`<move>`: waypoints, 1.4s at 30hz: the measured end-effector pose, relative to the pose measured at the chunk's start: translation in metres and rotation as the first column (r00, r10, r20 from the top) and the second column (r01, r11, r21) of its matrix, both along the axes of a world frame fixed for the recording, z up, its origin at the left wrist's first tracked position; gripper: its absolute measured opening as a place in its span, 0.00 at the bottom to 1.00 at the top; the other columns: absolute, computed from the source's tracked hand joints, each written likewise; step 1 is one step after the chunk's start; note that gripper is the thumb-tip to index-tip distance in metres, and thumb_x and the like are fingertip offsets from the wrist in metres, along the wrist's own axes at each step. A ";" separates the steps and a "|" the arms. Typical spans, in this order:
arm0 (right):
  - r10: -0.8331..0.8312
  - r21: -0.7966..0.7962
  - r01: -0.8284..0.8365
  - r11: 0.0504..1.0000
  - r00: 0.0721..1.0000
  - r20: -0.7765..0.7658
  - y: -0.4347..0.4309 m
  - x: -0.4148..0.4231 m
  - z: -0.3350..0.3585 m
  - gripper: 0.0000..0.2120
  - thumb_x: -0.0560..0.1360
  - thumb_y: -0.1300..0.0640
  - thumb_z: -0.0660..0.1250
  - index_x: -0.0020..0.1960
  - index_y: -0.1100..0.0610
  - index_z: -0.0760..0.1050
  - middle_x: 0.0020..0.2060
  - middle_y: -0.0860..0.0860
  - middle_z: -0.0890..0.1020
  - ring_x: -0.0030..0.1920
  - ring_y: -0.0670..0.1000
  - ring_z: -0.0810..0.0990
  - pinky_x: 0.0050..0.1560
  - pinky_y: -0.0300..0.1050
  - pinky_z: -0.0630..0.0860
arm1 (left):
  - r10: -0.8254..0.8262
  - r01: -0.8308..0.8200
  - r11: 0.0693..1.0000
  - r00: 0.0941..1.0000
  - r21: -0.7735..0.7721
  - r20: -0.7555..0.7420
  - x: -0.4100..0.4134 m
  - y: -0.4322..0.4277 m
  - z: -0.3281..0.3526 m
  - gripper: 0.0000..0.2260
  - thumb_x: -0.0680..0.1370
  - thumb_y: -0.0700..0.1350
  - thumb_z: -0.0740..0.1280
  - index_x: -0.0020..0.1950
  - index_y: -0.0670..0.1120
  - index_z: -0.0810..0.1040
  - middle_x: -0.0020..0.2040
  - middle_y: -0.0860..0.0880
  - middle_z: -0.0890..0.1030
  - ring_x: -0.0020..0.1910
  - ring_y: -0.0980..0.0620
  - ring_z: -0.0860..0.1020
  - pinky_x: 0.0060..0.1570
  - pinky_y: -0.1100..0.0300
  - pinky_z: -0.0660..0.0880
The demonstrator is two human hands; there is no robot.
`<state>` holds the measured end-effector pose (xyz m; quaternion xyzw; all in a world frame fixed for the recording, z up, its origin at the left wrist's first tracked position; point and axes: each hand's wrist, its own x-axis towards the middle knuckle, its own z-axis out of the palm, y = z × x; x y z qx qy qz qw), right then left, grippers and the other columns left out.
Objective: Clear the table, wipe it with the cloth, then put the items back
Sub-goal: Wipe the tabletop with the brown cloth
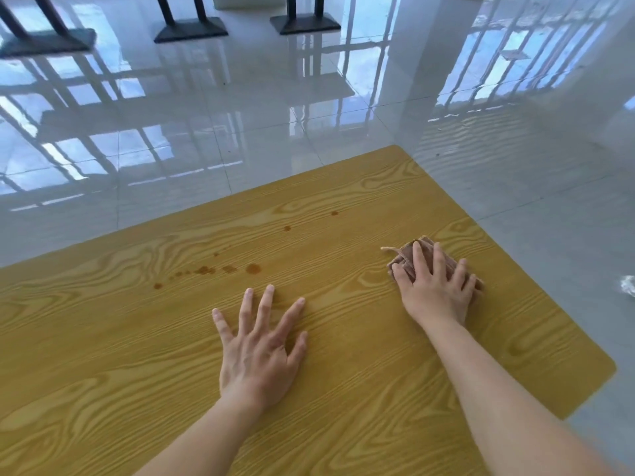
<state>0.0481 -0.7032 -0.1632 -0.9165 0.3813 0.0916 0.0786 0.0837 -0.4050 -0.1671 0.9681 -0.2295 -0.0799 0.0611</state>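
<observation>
A yellow wood-grain table (137,338) fills the lower part of the view. My right hand (434,285) presses flat on a folded brown cloth (403,259) near the table's right side, fingers spread over it. My left hand (261,341) rests palm down on the bare tabletop, fingers straight and spread. Several brown stains (252,268) dot the wood in a line ahead of my left hand, and two more spots (287,228) lie farther back.
The table's far edge and right corner (398,147) border a glossy white tiled floor. Black table bases (190,29) stand at the far side of the room. A small crumpled shiny object (627,285) lies on the floor at the right.
</observation>
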 end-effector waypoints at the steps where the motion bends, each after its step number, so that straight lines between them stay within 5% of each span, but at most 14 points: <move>1: 0.020 0.015 -0.020 1.000 1.000 0.012 0.018 0.009 0.000 0.36 0.73 0.26 0.32 0.78 0.37 0.39 0.80 0.47 0.39 0.78 0.66 0.41 0.75 0.68 0.42 | 0.000 0.000 1.000 1.000 -0.007 0.006 0.000 0.001 0.000 0.25 0.77 0.70 0.41 0.74 0.72 0.41 0.81 0.53 0.44 0.79 0.46 0.37 0.70 0.30 0.35; 3: 0.226 0.008 -0.226 0.974 0.974 0.033 0.063 0.004 0.001 0.33 0.75 0.27 0.34 0.78 0.36 0.37 0.80 0.47 0.38 0.78 0.66 0.39 0.75 0.68 0.40 | -0.003 0.003 1.000 1.000 -0.021 0.024 0.001 0.001 -0.001 0.25 0.78 0.70 0.42 0.75 0.71 0.45 0.81 0.52 0.48 0.79 0.46 0.40 0.70 0.30 0.37; 6: 0.600 0.018 -0.601 0.799 0.799 0.044 0.115 -0.050 0.005 0.30 0.78 0.28 0.40 0.78 0.34 0.40 0.80 0.44 0.40 0.79 0.63 0.39 0.76 0.66 0.43 | 0.011 -0.010 0.999 1.000 -0.037 0.023 0.000 0.001 -0.002 0.24 0.79 0.67 0.44 0.76 0.68 0.54 0.80 0.52 0.54 0.80 0.46 0.46 0.71 0.29 0.42; 8: 0.690 0.012 -0.691 0.723 0.722 0.042 0.105 -0.068 0.006 0.31 0.77 0.27 0.43 0.77 0.33 0.43 0.80 0.42 0.44 0.80 0.60 0.41 0.76 0.64 0.45 | 0.020 -0.019 0.999 1.000 -0.045 0.023 0.000 0.001 -0.004 0.23 0.80 0.65 0.47 0.75 0.65 0.59 0.80 0.52 0.57 0.80 0.46 0.49 0.71 0.29 0.45; 10: 0.646 -0.024 -0.646 0.763 0.763 0.004 0.075 -0.052 0.003 0.31 0.76 0.26 0.40 0.77 0.31 0.42 0.80 0.41 0.43 0.80 0.59 0.42 0.77 0.62 0.44 | 0.017 -0.017 0.999 1.000 -0.036 0.012 0.000 0.003 -0.005 0.23 0.80 0.63 0.48 0.75 0.64 0.60 0.79 0.51 0.58 0.79 0.45 0.50 0.71 0.29 0.45; 12: 0.362 0.003 -0.362 0.932 0.932 -0.003 0.055 -0.013 0.002 0.33 0.74 0.25 0.36 0.77 0.32 0.38 0.80 0.42 0.40 0.79 0.59 0.39 0.77 0.62 0.41 | 0.007 -0.007 1.000 1.000 -0.028 0.018 0.001 0.002 -0.004 0.23 0.81 0.63 0.48 0.75 0.64 0.61 0.79 0.51 0.59 0.79 0.44 0.50 0.71 0.29 0.45; 14: 0.169 0.049 -0.169 0.984 0.986 0.007 0.071 0.017 0.002 0.34 0.75 0.26 0.35 0.77 0.35 0.36 0.79 0.44 0.37 0.78 0.61 0.36 0.76 0.63 0.38 | 0.014 -0.014 0.999 1.000 -0.039 0.009 0.001 0.001 -0.004 0.22 0.80 0.62 0.49 0.75 0.63 0.63 0.79 0.50 0.61 0.79 0.44 0.52 0.71 0.28 0.46; 18: 0.587 0.033 -0.590 0.807 0.807 0.063 0.127 -0.025 0.005 0.31 0.78 0.28 0.41 0.78 0.34 0.40 0.80 0.43 0.41 0.79 0.60 0.38 0.77 0.64 0.42 | 0.011 -0.011 0.999 1.000 -0.043 0.012 0.002 0.002 -0.004 0.22 0.80 0.62 0.51 0.75 0.64 0.63 0.78 0.50 0.61 0.79 0.44 0.52 0.71 0.28 0.46; 20: 0.657 0.027 -0.658 0.752 0.753 0.037 0.102 -0.033 0.010 0.31 0.77 0.27 0.42 0.77 0.32 0.41 0.80 0.41 0.43 0.80 0.58 0.41 0.77 0.62 0.44 | 0.019 -0.018 0.998 1.000 -0.053 0.016 0.003 0.002 -0.003 0.22 0.80 0.62 0.52 0.74 0.63 0.64 0.78 0.50 0.62 0.79 0.44 0.53 0.71 0.28 0.47; 25: 0.388 -0.016 -0.389 0.921 0.921 -0.042 0.022 0.066 0.002 0.33 0.73 0.25 0.34 0.76 0.32 0.35 0.79 0.43 0.37 0.79 0.59 0.37 0.76 0.63 0.38 | 0.061 -0.061 0.997 0.998 -0.047 0.010 0.001 0.001 -0.001 0.23 0.80 0.63 0.51 0.75 0.63 0.61 0.80 0.49 0.57 0.80 0.46 0.49 0.72 0.31 0.45; 29: 0.334 0.081 -0.330 0.941 0.942 -0.041 -0.004 0.166 0.002 0.35 0.73 0.25 0.35 0.77 0.35 0.38 0.80 0.45 0.38 0.78 0.64 0.37 0.75 0.67 0.37 | 0.093 -0.092 0.993 0.996 -0.068 0.014 0.001 -0.002 0.000 0.23 0.79 0.64 0.52 0.75 0.65 0.62 0.80 0.50 0.57 0.80 0.47 0.49 0.73 0.32 0.45; 34: 0.502 0.100 -0.497 0.862 0.864 -0.032 0.000 0.149 0.001 0.33 0.73 0.25 0.36 0.76 0.32 0.38 0.79 0.42 0.37 0.79 0.61 0.37 0.76 0.65 0.38 | 0.104 -0.102 0.992 0.994 -0.067 0.026 -0.002 0.000 -0.001 0.24 0.79 0.64 0.54 0.75 0.65 0.62 0.80 0.49 0.57 0.80 0.47 0.49 0.73 0.32 0.45; 39: 0.785 0.043 -0.785 0.618 0.619 0.005 0.030 0.001 0.011 0.31 0.77 0.26 0.41 0.77 0.33 0.41 0.80 0.42 0.42 0.80 0.59 0.40 0.77 0.63 0.43 | 0.110 -0.108 0.993 0.994 -0.051 0.030 -0.003 -0.003 0.001 0.24 0.79 0.64 0.53 0.75 0.65 0.61 0.80 0.49 0.58 0.80 0.47 0.49 0.73 0.33 0.46; 42: 0.822 0.014 -0.822 0.569 0.569 -0.021 0.005 0.042 0.012 0.33 0.74 0.24 0.37 0.77 0.32 0.41 0.80 0.41 0.42 0.80 0.58 0.41 0.77 0.62 0.42 | 0.108 -0.107 0.993 0.994 -0.051 0.021 -0.002 -0.005 0.002 0.24 0.79 0.65 0.52 0.75 0.65 0.60 0.80 0.49 0.57 0.80 0.47 0.48 0.73 0.33 0.46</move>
